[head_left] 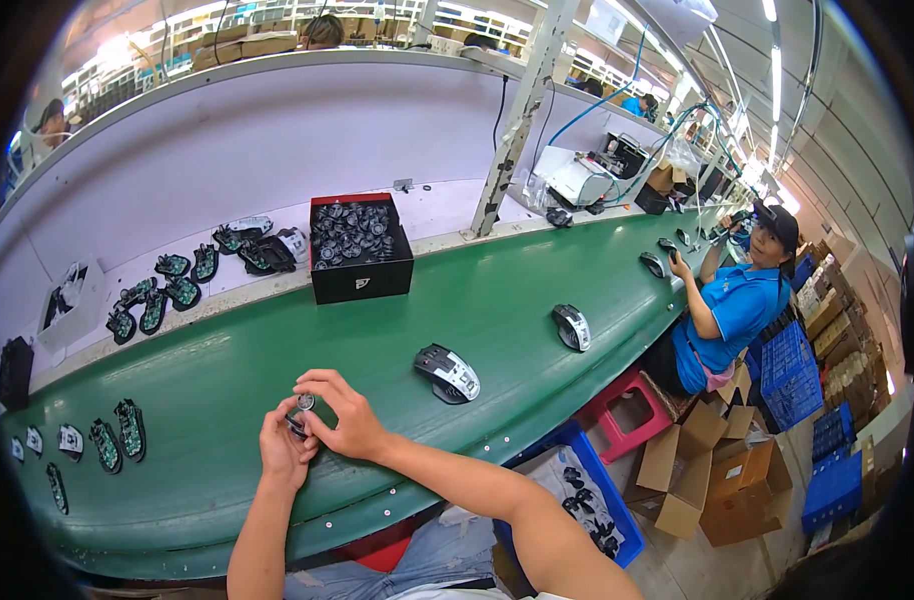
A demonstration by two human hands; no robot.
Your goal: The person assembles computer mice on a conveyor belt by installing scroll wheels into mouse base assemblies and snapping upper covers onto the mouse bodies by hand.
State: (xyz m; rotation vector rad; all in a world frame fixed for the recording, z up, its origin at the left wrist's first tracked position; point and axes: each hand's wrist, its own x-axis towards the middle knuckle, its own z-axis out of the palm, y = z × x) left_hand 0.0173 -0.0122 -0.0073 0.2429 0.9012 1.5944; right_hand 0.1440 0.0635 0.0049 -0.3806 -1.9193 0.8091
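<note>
Over the green conveyor belt (pixel 377 330), my two hands meet in front of me. Thumb and fingers of my right hand (pixel 345 418) pinch a small round grey-black wheel (pixel 306 401), like a mouse scroll wheel. My left hand (pixel 282 450) is closed around a small dark part (pixel 296 426) just below it, mostly hidden by the fingers. To the right of my hands lies a black and white computer mouse (pixel 447 374). Beyond them, a black box with a red inner edge (pixel 362 282) holds many similar small round parts.
Green circuit boards in black mouse bases (pixel 131 430) lie on the belt's left; more (pixel 182 292) rest on the ledge. Another mouse (pixel 572 328) lies farther right. A co-worker in a blue shirt (pixel 732 310) sits there. A blue crate (pixel 617 520) and a red stool (pixel 627 412) stand below.
</note>
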